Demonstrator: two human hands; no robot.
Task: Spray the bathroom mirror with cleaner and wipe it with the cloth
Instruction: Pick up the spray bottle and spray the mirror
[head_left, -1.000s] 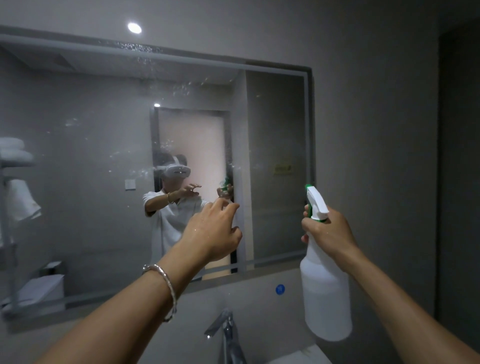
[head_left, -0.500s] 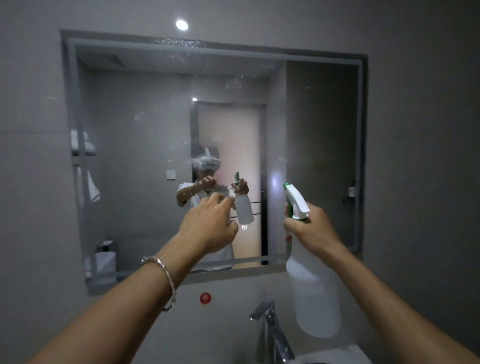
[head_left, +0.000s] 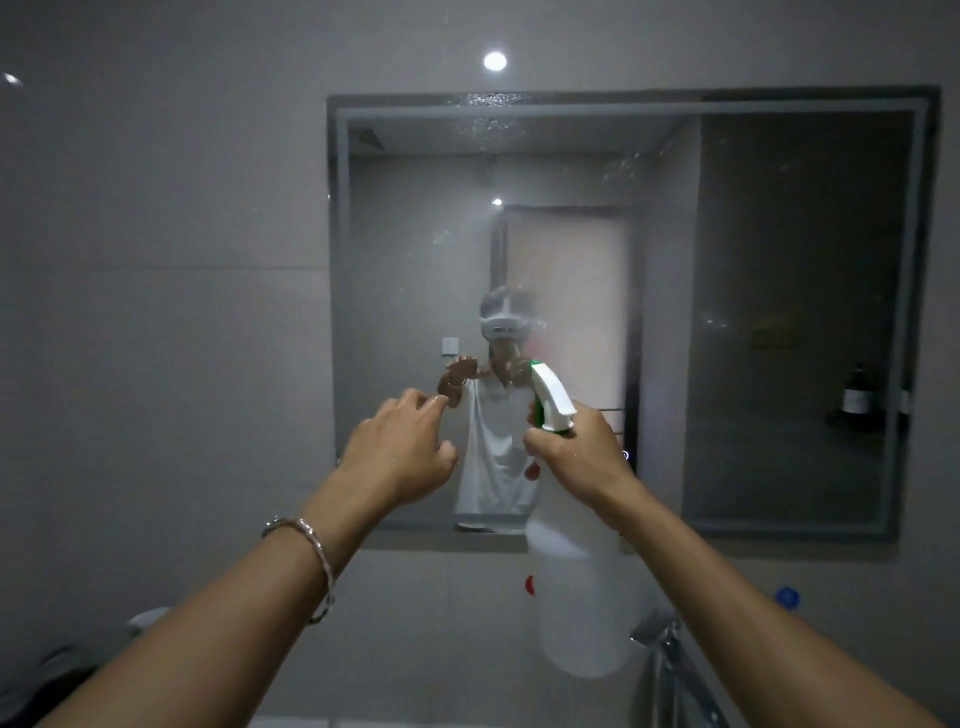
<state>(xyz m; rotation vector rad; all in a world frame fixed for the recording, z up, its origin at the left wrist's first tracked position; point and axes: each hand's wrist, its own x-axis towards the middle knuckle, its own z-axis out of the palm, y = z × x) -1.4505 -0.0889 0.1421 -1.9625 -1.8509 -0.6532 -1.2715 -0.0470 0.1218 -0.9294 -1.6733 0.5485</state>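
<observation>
A framed bathroom mirror hangs on the grey wall ahead, with droplets along its top and a misty patch over its middle. My right hand grips the neck of a white spray bottle with a white and green trigger head aimed at the glass. My left hand is raised beside it, fingers loosely curled and apart, holding nothing. No cloth is in view.
A chrome tap stands below the bottle at the lower right. Red and blue dots mark the wall under the mirror. A dark bottle appears as a reflection. A dim object lies at the lower left.
My view has swung to the left, so the mirror now sits further right. The bottle has shifted left toward the mirror's middle, and a fresh mist has appeared there.
</observation>
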